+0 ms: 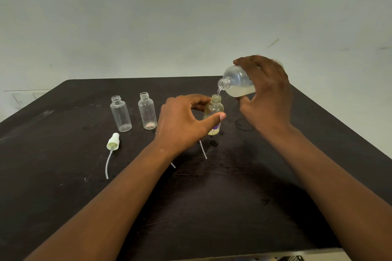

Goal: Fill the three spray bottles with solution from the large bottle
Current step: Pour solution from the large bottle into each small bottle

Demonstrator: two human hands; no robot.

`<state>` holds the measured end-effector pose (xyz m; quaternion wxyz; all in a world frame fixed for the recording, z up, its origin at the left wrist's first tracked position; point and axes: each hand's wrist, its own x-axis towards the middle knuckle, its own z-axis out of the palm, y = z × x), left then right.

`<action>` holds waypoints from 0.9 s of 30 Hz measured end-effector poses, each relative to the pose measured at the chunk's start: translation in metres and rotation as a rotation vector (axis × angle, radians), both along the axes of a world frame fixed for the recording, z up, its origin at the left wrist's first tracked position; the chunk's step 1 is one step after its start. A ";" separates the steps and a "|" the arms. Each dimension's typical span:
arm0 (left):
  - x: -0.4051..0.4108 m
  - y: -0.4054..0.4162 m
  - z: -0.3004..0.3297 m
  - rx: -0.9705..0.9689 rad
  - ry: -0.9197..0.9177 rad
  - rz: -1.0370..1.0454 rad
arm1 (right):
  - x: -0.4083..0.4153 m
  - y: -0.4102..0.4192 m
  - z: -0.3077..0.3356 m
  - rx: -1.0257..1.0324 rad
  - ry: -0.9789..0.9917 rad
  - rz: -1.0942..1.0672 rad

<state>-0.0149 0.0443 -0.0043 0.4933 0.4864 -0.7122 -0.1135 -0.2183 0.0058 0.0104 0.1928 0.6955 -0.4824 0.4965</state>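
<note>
My right hand [266,93] grips the large bottle [237,81], fingers curled over its top and thumb underneath, and I have it tipped nearly flat with the open neck pointing left and down. A thin stream of solution [218,91] runs from that neck straight into the mouth of the small spray bottle [214,110] just below. Pale, cloudy liquid pools along the lower side of the large bottle.

My left hand [184,123] holds the small spray bottle upright on the dark table [233,186], thumb pressed across its front, fingers curled round the back. There's yellowish liquid inside it and a purple mark low on its label; how high the level sits, I cannot tell.

Off to the left stand two more spray bottles, both upright, both uncapped and well apart from the pour: the far-left bottle [121,113] looks clear, and the middle bottle [147,110] shows a pinkish trace at its base.

In front of the far-left one a spray cap [113,142] lies on its side, its dip tube [108,164] trailing toward me. Two more thin tubes peek out near my left wrist, one [203,149] to its right and a short end [173,165] just below it. Dark wet spots [214,143] dot the table near the bottle I'm filling.
</note>
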 end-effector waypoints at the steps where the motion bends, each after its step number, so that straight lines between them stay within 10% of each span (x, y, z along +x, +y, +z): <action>1: 0.000 0.000 0.000 0.001 -0.001 -0.001 | 0.000 0.000 0.000 -0.002 -0.002 -0.003; 27: 0.000 0.001 0.000 0.002 0.011 0.005 | 0.000 -0.003 0.000 -0.008 0.010 0.001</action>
